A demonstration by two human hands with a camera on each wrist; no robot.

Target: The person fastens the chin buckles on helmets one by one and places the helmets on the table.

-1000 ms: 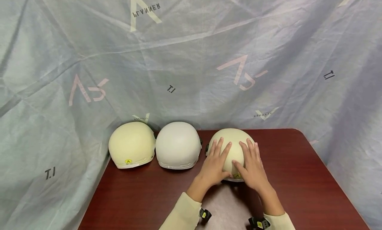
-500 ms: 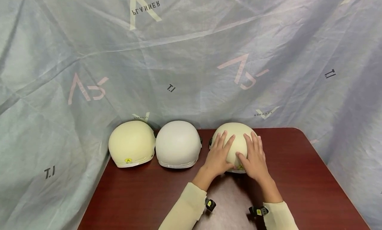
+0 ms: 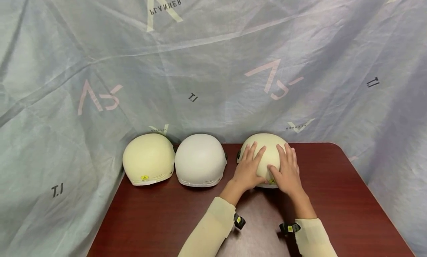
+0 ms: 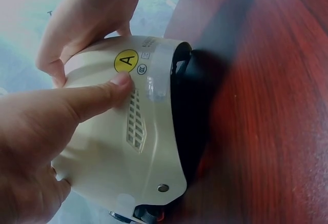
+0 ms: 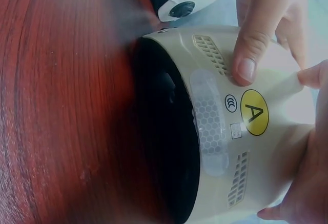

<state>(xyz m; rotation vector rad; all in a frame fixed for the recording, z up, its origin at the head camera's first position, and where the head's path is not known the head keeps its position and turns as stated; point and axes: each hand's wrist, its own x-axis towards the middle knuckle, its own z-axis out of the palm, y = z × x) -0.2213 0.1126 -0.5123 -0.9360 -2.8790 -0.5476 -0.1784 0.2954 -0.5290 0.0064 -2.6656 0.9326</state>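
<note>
Both hands grip a cream helmet (image 3: 268,153) near the table's back edge. My left hand (image 3: 248,171) spreads over its left side, thumb at the front. On the right side lies my right hand (image 3: 288,173), its thumb pointing inward across the shell. A round yellow sticker (image 5: 254,112) marked A, vent slots and a clear strip show on the helmet's front. Under its rim the dark inside (image 5: 166,131) is visible in the right wrist view. The left thumb (image 4: 120,83) presses just beside the sticker in the left wrist view.
To the left, a white helmet (image 3: 200,158) and another cream helmet (image 3: 148,157) stand side by side in line with the held one. A grey printed cloth (image 3: 213,71) hangs behind the dark red table (image 3: 333,205).
Both hands have moved the cream helmet away from the person and slightly right, to about level with the other two. Those two helmets have stayed put.
</note>
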